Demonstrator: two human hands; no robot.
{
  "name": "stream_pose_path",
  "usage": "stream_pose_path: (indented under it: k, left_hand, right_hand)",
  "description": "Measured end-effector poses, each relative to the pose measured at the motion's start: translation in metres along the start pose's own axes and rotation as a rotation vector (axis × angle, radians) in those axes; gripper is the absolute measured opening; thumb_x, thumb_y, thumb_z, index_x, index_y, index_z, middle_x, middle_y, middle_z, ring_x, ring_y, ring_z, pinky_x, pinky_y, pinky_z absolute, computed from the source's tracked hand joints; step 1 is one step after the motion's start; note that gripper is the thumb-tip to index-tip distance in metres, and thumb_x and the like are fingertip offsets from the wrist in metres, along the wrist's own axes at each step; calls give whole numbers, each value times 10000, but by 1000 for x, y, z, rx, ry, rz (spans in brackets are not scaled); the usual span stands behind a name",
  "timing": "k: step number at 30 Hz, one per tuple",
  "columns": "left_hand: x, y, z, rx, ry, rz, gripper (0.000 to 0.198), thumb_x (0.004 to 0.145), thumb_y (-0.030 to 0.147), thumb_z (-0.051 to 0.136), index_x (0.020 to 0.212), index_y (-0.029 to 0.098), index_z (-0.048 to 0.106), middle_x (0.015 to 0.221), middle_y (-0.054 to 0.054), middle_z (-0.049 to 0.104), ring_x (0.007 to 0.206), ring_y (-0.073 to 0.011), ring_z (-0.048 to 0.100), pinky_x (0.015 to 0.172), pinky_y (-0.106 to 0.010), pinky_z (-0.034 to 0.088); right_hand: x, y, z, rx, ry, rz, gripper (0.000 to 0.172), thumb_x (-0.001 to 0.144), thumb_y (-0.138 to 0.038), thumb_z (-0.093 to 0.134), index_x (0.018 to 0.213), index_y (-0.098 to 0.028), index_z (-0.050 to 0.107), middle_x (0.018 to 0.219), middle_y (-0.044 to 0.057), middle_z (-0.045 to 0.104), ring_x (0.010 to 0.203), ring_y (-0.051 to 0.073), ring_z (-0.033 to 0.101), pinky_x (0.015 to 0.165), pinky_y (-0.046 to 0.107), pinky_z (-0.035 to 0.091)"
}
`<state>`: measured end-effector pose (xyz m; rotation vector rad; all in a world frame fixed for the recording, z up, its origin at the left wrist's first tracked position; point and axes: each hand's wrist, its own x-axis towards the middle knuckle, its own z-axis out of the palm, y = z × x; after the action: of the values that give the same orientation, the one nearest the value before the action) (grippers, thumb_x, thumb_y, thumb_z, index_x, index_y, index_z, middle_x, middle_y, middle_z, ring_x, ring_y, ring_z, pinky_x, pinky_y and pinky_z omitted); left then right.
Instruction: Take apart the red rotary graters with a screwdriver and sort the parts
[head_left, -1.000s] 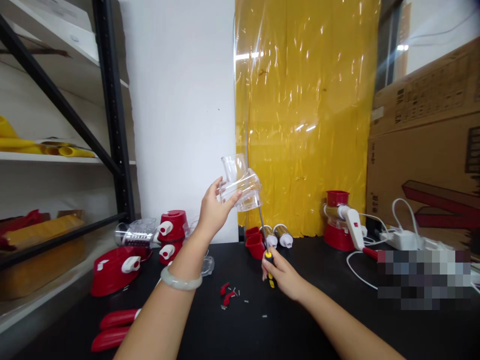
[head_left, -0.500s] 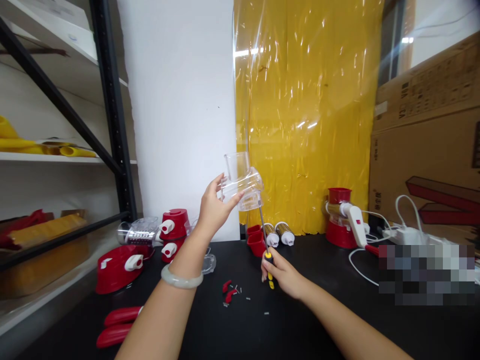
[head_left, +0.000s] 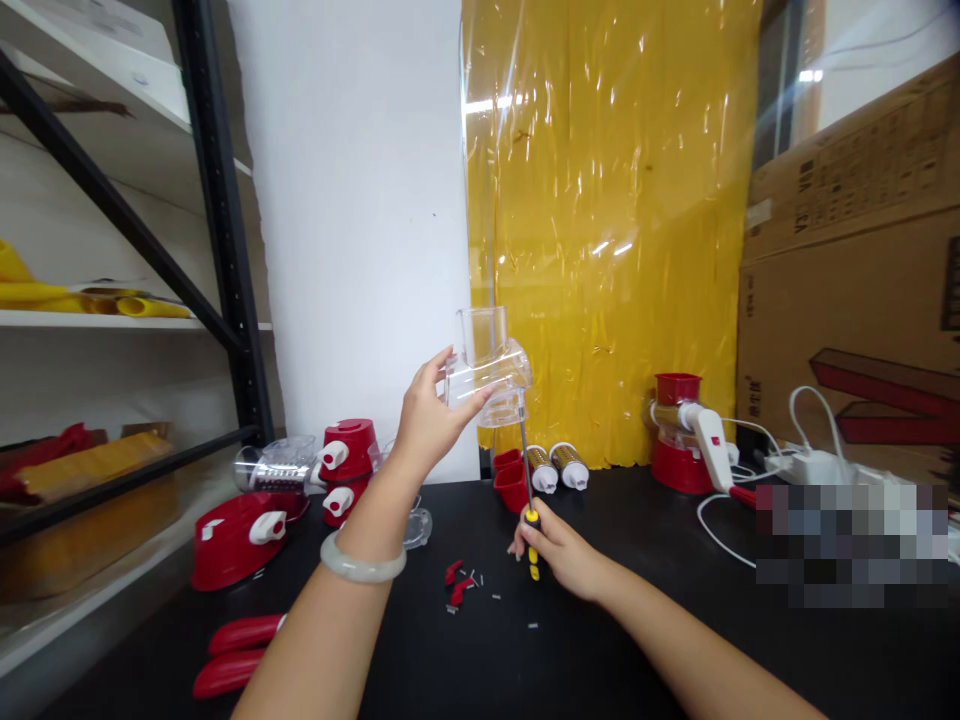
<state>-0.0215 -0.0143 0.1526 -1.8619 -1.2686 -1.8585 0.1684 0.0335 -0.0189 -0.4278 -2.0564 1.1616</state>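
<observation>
My left hand (head_left: 435, 415) grips a clear plastic housing (head_left: 487, 365) by its side, holding it up above the table with its square chute upward. In my right hand (head_left: 551, 540) is a screwdriver (head_left: 532, 540) with a yellow and black handle. Its long shaft points up, and the tip meets the lower right part of the housing; whether a screw sits there I cannot make out. Below on the black table lie small red plastic pieces (head_left: 460, 588) and several tiny metal pins or screws (head_left: 496, 597).
Red bases (head_left: 236, 545) with white knobs stand at left, near red handles (head_left: 232, 660). Behind my right hand are red hoppers (head_left: 510, 482) and grater drums (head_left: 568, 466). An assembled red grater (head_left: 679, 440), white cables and a cardboard box (head_left: 847, 250) are at right.
The housing has shifted slightly right and turned more upright. The screwdriver's handle has swung a little left, so its shaft is steeper. Both hands keep their hold.
</observation>
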Motion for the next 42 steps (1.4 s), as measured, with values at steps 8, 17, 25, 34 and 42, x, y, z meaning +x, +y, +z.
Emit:
stream_pose_path:
  k: [8,17,25,34,42]
  left_hand:
    - [0,-4,-2,21,-19,12,731,695,433,773,1345,242,501,1332,-132,565,1165,-268,585,968,-444,515]
    - [-1,0,0,8,-13,5,731,687,430,778,1339,242,504,1307,-132,571,1143,-269,595,949,-440,529]
    - [-4,4,0,-52,-28,-1,727,688,410,776,1340,243,502,1317,-130,561,1149,-272,591,931,-441,536]
    - [-5,9,1,-89,-32,-38,734,674,401,791,1332,242,506,1309,-139,568,1156,-279,587,920,-446,539]
    - [-5,12,0,-89,-37,-32,732,670,407,796,1324,243,510,1321,-134,561,1164,-273,579,921,-437,539]
  right_hand:
    - [1,5,1,26,-33,-13,424,917,-633,408,872,-213,440,813,41,623,861,198,618,879,398,452]
    - [-5,-10,-23,30,-180,158,531,771,-361,722,1237,-221,508,1162,75,638,874,162,613,832,358,482]
    - [0,-6,-21,61,-144,223,485,677,-340,793,1077,-160,586,958,73,696,885,207,670,867,389,512]
    - [-2,-6,-29,-27,-162,187,639,684,-301,793,1260,-207,534,971,37,674,983,218,647,930,395,484]
    - [-4,-10,-32,-50,-148,125,764,669,-307,795,1352,-229,460,1190,76,615,1201,237,544,1018,405,424]
